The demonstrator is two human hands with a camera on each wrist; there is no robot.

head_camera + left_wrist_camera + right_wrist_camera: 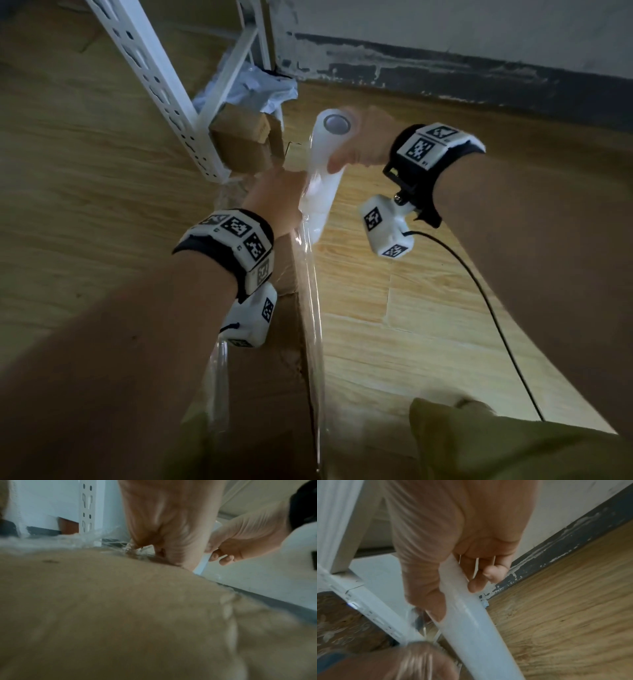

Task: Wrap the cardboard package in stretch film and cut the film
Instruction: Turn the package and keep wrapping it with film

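Visibility is limited. All three views carry motion blur. In the head view the near end of the flat brown cardboard package [274, 359] runs off the bottom edge, and the left forearm covers part of its top face. The fingertips of the left hand [277, 195] are hidden there behind the white cylindrical roll of stretch film [323, 178]. In the left wrist view the package fills the lower frame out of focus, and the clear film on it reads only as faint wrinkles and a gathered, stringy bunch [130, 549] at the far edge.

Count: one package, one film roll, two hands, two wrist-mounted white cameras with black-and-white markers, one white perforated metal shelving upright [154, 78], and one small brown cardboard box [239, 130] standing beside the upright, with crumpled pale plastic sheeting [263, 89] behind it.

The package lies on the wood-pattern floor [411, 325], its long axis running away from the person, with clear film drawn along its right edge. The right hand [363, 140] is clamped round the upper part of the roll, thumb on one side and fingers [476, 582] curled round the other; the roll stands tilted just beyond the package's far right corner, its grey core end facing up. The left hand is at that far edge of the package, next to the roll, with fingers drawn together on the gathered film in the left wrist view.
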